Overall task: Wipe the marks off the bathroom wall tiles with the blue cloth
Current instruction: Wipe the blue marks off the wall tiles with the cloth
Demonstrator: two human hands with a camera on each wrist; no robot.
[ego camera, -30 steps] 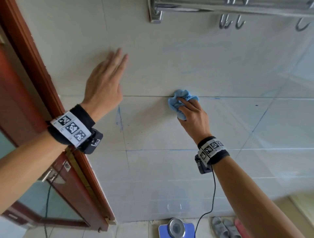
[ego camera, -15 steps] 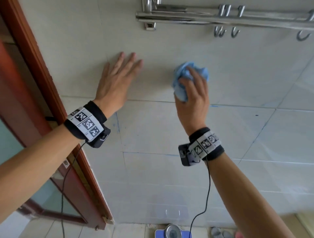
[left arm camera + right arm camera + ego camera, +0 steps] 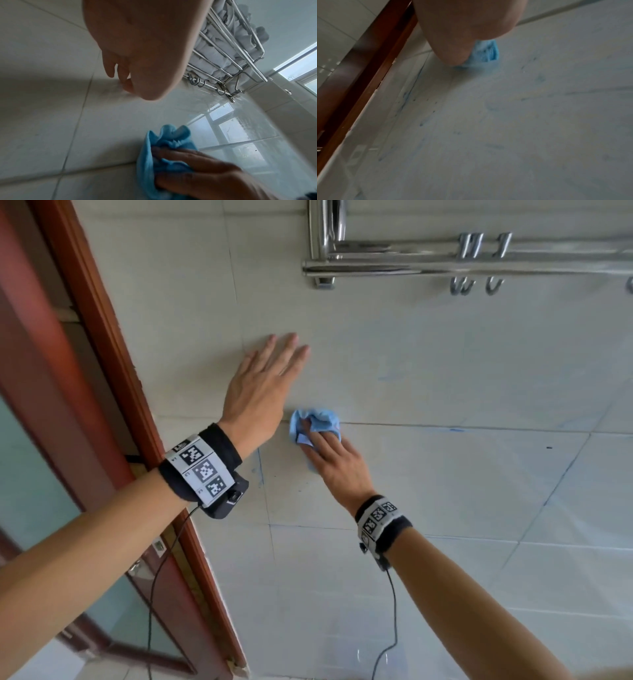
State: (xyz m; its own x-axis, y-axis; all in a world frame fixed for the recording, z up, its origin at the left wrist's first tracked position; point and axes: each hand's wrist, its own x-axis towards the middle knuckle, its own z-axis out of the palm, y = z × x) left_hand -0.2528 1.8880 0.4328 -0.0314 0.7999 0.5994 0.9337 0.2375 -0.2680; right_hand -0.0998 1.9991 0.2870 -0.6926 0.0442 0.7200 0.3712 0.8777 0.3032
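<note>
r hand (image 3: 334,460) grips bunched blue cloth (image 3: 315,419) on wall tiles (image 3: 445,474); l hand (image 3: 263,392) flat, fingers straight. cloth prob soft, light; hold mid-bunch.

Red-brown door frame (image 3: 113,361) stands beside a steel towel rack (image 3: 445,265).

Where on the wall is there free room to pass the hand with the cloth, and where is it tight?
Free: the wall tiles right of the blue cloth, below the towel rack; also those below the right hand. Tight: leftwards, where the left hand lies flat, close to the door frame.
</note>
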